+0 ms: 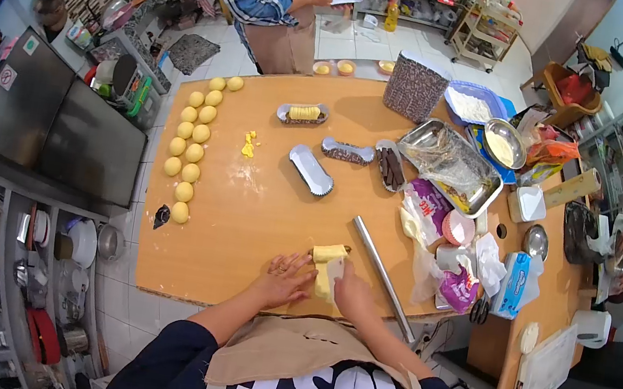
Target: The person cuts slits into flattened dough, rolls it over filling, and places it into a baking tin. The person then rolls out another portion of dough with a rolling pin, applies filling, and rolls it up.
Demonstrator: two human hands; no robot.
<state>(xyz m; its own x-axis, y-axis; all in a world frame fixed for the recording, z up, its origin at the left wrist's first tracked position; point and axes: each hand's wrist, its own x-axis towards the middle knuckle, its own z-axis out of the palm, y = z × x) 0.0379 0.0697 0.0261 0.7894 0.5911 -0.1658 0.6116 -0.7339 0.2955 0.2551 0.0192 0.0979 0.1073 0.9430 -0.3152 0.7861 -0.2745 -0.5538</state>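
Observation:
A flat strip of yellow dough (pixel 322 285) lies at the table's near edge, its far end folded over a dark stick that pokes out at the right. My right hand (pixel 353 294) grips a whitish flat dough scraper (pixel 336 268) whose blade rests over the strip. Just left of the dough, my left hand (pixel 285 282) lies on the table with fingers spread, holding nothing. To the right of my hands is a metal rolling pin (pixel 383 279). Farther off are an open paper loaf case (pixel 311 170), another case with dark sticks (pixel 390 166) and one holding a ridged dough roll (pixel 304 113).
Several dough balls (pixel 184 192) line the wooden table's (pixel 229 270) left side. Dough scraps (pixel 249 144) lie mid-table. A metal tray (pixel 455 163), a flour basin (pixel 471 104), bags and a tissue pack (pixel 511 285) crowd the right. A co-worker (pixel 274 10) stands across the table.

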